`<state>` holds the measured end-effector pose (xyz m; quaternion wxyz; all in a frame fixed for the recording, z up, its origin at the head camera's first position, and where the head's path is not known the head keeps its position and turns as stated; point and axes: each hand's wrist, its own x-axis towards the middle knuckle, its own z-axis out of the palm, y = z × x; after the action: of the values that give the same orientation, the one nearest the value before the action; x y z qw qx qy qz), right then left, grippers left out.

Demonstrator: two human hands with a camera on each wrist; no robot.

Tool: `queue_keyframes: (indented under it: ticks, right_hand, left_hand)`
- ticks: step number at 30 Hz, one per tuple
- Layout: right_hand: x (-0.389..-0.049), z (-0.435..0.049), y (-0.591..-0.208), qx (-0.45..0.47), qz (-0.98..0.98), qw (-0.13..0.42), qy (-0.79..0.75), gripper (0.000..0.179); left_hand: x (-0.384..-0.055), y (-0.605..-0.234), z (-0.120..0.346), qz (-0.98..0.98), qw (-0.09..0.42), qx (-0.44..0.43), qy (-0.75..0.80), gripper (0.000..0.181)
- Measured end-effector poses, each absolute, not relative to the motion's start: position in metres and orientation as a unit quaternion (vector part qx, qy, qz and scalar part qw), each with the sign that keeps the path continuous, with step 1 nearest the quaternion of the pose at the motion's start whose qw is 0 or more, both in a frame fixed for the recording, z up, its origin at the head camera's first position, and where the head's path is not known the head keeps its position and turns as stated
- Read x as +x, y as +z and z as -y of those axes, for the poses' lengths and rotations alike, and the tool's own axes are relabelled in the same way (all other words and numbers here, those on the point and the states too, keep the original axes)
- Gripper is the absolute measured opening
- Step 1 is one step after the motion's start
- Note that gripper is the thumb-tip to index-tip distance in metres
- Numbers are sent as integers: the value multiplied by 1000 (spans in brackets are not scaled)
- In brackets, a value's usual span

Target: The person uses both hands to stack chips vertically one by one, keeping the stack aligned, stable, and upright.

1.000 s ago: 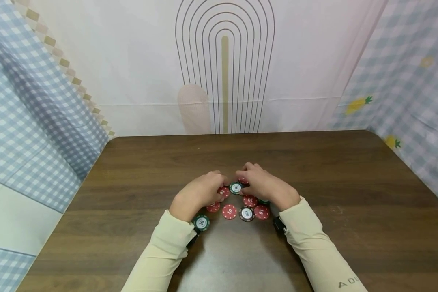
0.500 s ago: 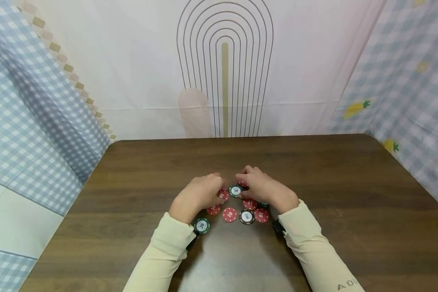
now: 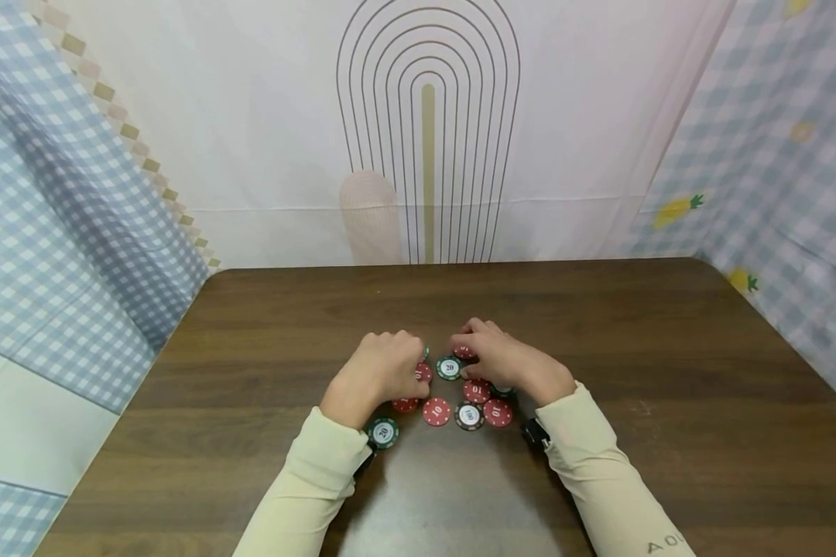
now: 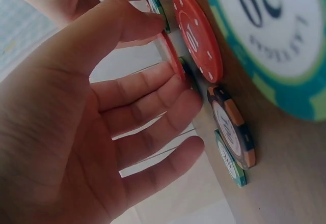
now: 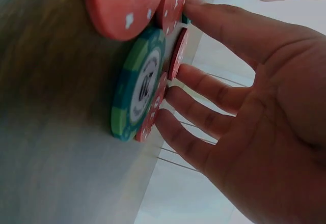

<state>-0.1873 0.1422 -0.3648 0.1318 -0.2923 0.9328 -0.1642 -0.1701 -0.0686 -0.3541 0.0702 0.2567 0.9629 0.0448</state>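
Observation:
Several poker chips lie loosely grouped mid-table between the hands in the head view. My left hand (image 3: pixel 383 367) reaches in from the left, its fingertips right at a red chip (image 3: pixel 423 372); a green chip (image 3: pixel 426 353) shows just past it. In the left wrist view its fingers are spread and gently bent, pinching nothing. My right hand (image 3: pixel 512 360) arches over the right side, fingertips at a far red chip (image 3: pixel 464 352). Its thumb lies beside a green 20 chip (image 3: pixel 449 367). In the right wrist view its fingers touch red chips (image 5: pixel 178 53) without curling round them.
Nearer the body lie a red 10 chip (image 3: pixel 436 411), a black 100 chip (image 3: pixel 470 416) and another red chip (image 3: pixel 498 412). One green chip (image 3: pixel 383 432) sits by the left wrist. Patterned cloths (image 3: pixel 279 139) hang behind and beside the brown table (image 3: pixel 251 340).
My left hand has shifted slightly left and its thumb has lowered; a green chip now shows by its fingertips. The right hand has hardly moved.

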Motion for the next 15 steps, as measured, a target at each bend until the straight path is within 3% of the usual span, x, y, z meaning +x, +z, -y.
queue_keyframes:
  ticks: [4,10,15]
  right_hand:
    - [-187,-143,-364,-293,-932,133,-166,32]
    - [-189,-142,-365,-281,-935,137,-168,29]
    - [-190,-144,-367,-278,-935,134,-174,24]
  left_hand:
    - [-170,-354,67,-962,51,263,48,25]
    - [-169,-350,63,-959,11,280,53,34]
    - [-168,-350,60,-954,6,292,72,30]
